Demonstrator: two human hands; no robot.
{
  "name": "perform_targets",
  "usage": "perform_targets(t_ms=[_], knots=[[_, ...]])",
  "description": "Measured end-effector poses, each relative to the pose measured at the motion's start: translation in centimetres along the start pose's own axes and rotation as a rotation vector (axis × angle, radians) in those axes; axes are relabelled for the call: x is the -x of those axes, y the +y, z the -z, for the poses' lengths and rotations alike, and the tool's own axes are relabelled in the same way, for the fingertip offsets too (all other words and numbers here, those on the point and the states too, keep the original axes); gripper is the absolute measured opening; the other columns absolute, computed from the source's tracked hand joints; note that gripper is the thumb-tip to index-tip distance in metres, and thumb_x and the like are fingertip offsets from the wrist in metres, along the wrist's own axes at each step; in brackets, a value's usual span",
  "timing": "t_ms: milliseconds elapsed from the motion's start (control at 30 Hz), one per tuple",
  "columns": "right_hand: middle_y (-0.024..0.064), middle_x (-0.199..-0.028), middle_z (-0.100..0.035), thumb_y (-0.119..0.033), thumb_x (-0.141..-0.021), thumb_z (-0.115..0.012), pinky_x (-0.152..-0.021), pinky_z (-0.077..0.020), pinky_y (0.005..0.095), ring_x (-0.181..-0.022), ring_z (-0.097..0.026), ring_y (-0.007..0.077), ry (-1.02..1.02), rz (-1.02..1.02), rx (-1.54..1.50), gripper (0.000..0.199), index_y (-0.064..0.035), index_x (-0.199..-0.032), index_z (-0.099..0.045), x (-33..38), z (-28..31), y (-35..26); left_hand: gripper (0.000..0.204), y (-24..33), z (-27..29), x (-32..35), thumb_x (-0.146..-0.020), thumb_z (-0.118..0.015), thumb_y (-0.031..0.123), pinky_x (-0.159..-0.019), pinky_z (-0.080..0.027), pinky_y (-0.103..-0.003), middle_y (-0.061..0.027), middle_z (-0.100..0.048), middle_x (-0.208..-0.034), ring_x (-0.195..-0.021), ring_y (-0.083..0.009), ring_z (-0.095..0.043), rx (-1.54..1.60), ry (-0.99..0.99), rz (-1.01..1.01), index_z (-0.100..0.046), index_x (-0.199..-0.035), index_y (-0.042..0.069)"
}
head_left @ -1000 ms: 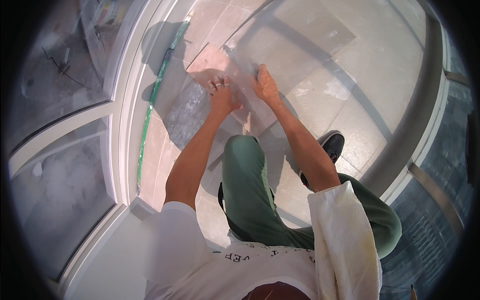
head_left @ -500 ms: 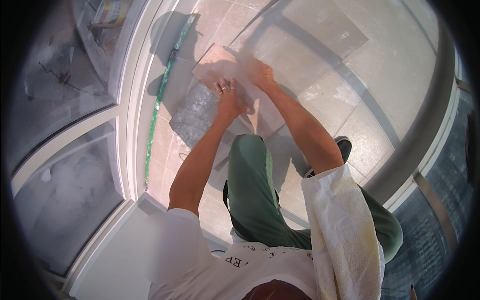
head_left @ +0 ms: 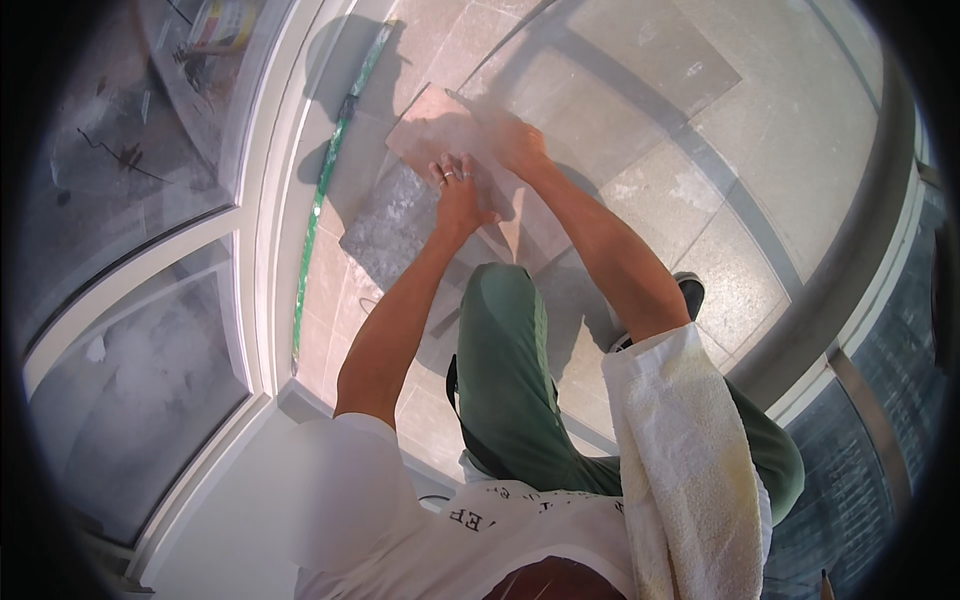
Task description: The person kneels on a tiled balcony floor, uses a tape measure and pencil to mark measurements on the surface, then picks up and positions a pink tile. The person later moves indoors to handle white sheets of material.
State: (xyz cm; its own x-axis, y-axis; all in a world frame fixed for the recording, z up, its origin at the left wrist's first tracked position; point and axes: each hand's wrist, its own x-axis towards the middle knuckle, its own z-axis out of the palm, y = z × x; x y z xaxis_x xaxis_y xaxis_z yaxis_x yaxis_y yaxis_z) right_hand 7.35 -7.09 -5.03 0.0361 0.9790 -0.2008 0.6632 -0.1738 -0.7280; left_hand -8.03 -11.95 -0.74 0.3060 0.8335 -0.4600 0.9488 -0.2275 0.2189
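Left grip (head_left: 460, 200) open, fingers resting on pinkish tile (head_left: 425, 118); right grip (head_left: 521, 151) hazy, closure can't be told. Tile lies at 12 o'clock from green-trousered knee (head_left: 498, 300).

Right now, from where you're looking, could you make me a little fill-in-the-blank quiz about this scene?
1. The left hand, resting on the pinkish tile, wears a metal ____.
2. The long strip beside the white frame is mainly coloured ____.
3. The pale towel hangs on the person's ____ side.

Missing words: ring; green; right.
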Motion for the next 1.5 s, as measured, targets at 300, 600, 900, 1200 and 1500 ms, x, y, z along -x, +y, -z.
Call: perform_targets(t_ms=[300, 600, 900, 1200, 1500], knots=[[0.0167, -0.087, -0.065, -0.017, -0.092, -0.048, -0.075, -0.0498, 0.0472, -0.091, -0.064, 0.0351, 0.064, 0.021, -0.001, 0.02, -0.0078, -0.11, -0.044, 1.3, -0.9, 0.9, 0.126, 0.8, 0.3, 0.0, -0.049, -0.093, 0.027, -0.101, -0.044, -0.053, -0.028, -0.012, -0.15, -0.138, -0.0543, -0.004, -0.011, -0.025, 0.048, -0.016, -0.146, 0.008], [0.0235, -0.097, -0.062, -0.023, -0.095, -0.048, -0.077, -0.0509, 0.0504, -0.09, -0.063, 0.0414, -0.206, -0.184, 0.137, 0.025, -0.0099, -0.115, -0.041, 15.6, 7.8, 2.3, 0.124, 0.8, 0.8, 0.3, -0.052, -0.092, 0.033, -0.106, -0.034, -0.056, -0.0313, -0.013, -0.148, -0.136, -0.0573, -0.007, 0.007, -0.066, 0.07, -0.016, -0.147, 0.006], [0.0246, -0.094, -0.061, -0.026, -0.096, -0.045, -0.078, -0.0501, 0.0508, -0.09, -0.062, 0.0437, -0.268, -0.333, 0.202, 0.026, -0.0106, -0.116, -0.042, 24.9, 8.5, 7.4, 0.123, 0.0, -0.7, -0.3, -0.056, -0.09, 0.034, -0.105, -0.038, -0.056, -0.0295, -0.013, -0.149, -0.137, -0.0563, -0.007, -0.098, -0.017, 0.018, -0.013, -0.148, 0.007], [0.0245, -0.101, -0.063, -0.025, -0.096, -0.047, -0.078, -0.0508, 0.0489, -0.091, -0.063, 0.0421, -0.107, -0.183, 0.114, 0.028, -0.0068, -0.116, -0.044, 25.0, 10.1, 8.7, 0.122, 0.5, 0.1, -0.1, -0.056, -0.09, 0.031, -0.103, -0.039, -0.055, -0.0286, -0.01, -0.151, -0.138, -0.0548, -0.005, -0.029, -0.045, 0.039, -0.014, -0.148, 0.007], [0.0237, -0.095, -0.065, -0.029, -0.096, -0.046, -0.077, -0.0509, 0.0501, -0.088, -0.064, 0.0422, -0.044, -0.026, 0.055, 0.03, -0.0066, -0.116, -0.045, 7.7, 4.6, 2.3, 0.123, 1.1, 1.0, 0.2, -0.052, -0.092, 0.027, -0.106, -0.037, -0.054, -0.0286, -0.011, -0.151, -0.138, -0.054, -0.007, 0.025, -0.052, 0.066, -0.017, -0.147, 0.007]])
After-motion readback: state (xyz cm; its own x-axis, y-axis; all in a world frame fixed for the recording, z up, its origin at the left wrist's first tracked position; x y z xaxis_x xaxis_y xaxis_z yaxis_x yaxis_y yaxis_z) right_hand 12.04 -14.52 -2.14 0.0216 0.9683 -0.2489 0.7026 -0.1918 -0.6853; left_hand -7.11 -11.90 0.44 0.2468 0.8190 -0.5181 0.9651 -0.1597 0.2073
